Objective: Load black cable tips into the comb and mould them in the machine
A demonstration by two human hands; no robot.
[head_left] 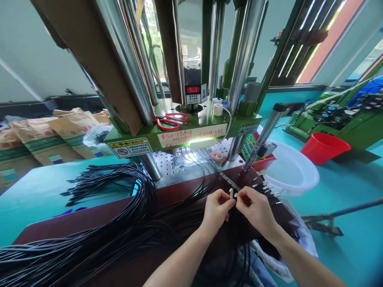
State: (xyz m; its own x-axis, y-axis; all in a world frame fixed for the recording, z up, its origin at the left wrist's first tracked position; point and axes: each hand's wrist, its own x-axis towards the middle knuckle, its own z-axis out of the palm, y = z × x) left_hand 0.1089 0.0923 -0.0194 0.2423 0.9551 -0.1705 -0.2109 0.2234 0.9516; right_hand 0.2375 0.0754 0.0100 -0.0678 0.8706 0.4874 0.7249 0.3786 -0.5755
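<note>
Pinching with thumb and forefinger, the left hand (217,207) is gripping a small metal connector (231,194) over the worktop (74,217), in front of the green press (200,119). Just beside it, the right hand (253,207) is holding its fingertips together, perhaps on a tiny pale piece, though the fingers are covering too much to be sure. Below both hands, dark cords are merging into shadow, and the picture's lower edge is cutting off the forearms. Black cables (143,195), thin and rubbery-looking, are curving in a thick bundle across the reddish-brown board and running out of view at the left. Polished steel columns (243,52) are rising past the top edge; glare from the lit gap is washing out part of the handwritten label (192,136). Red-handled scissors (172,120) are lying on the glossy beam near a white tape roll (218,110). At the right, a round white plastic tub (305,173) is standing by a red bucket (326,147), whose inside is mostly hiding. Creased paper sacks (36,139) are leaning at the left, and a clear plastic bag (92,135) is holding dark pieces, too blurred to identify.
</note>
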